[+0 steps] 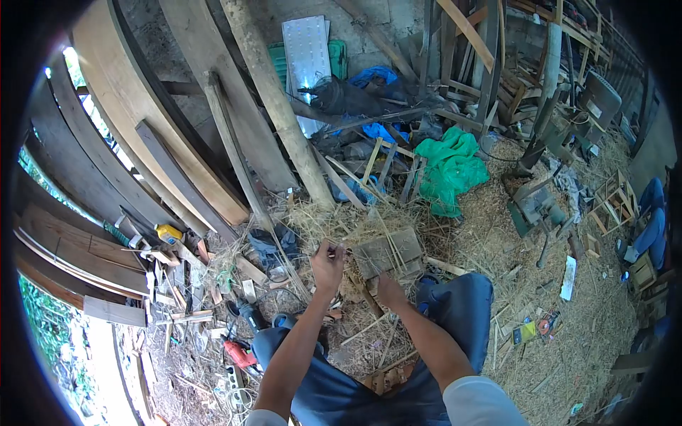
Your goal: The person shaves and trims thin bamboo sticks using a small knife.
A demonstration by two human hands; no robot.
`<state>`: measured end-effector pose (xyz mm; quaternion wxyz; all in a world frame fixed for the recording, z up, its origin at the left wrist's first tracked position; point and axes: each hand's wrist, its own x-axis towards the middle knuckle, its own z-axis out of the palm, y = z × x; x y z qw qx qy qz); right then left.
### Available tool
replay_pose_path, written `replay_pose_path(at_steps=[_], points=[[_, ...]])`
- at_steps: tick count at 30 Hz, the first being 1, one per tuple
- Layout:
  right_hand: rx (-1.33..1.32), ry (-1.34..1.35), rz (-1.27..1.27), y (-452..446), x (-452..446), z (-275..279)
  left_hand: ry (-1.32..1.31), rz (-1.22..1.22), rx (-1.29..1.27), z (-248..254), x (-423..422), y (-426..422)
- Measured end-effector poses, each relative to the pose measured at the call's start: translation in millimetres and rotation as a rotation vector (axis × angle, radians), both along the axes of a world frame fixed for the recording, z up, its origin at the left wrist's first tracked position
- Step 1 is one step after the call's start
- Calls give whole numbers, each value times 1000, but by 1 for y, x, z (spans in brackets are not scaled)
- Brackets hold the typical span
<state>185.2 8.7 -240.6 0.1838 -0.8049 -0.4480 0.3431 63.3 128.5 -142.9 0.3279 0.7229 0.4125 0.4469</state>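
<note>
- From my head camera, the wooden block (380, 254) sits among straw (355, 221) just beyond my knees, probably so that both hands reach it easily.
- My left hand (327, 268) is raised just beside the block's left side, its fingers curled close together; I cannot tell whether they pinch something small.
- My right hand (391, 291) is at the block's near edge, perhaps to steady it; its fingers are turned away, so I cannot tell how narrow they are or what they hold.
- My spread trousered legs (458, 309) seem to leave working room between them.
- The block's underside is hidden, and thin stalks cross its top.
- The red power tool (239, 353) lies left of my leg, partly covered; its type is unclear.
</note>
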Motion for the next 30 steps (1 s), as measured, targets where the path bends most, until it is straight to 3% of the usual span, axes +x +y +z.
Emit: replay_pose_path(at_steps=[5,7,10,14,16,20,22,25,29,30], points=[[168,70,21,21,-28,45,39,30,9,-2,-1,1],[450,28,-18,30,-36,57,44,26,44,2,3,-2],[316,72,-40,28,-33,31,55,16,100,6,4,-3],[449,-43,7,0,-15,-9,39,-6,57,4,3,-1],[3,118,0,1,-5,9,18,-7,84,5,5,1],[205,81,-14,19,-23,14,-6,-11,15,15,10,-5],[354,130,-68,30,-32,60,56,2,16,19,11,-7],[403,207,-58,28,-32,51,116,23,37,11,9,-5],[331,59,-47,7,-15,6,71,-3,7,10,10,-4],[190,110,-49,9,-13,8,74,-1,9,14,10,-5]])
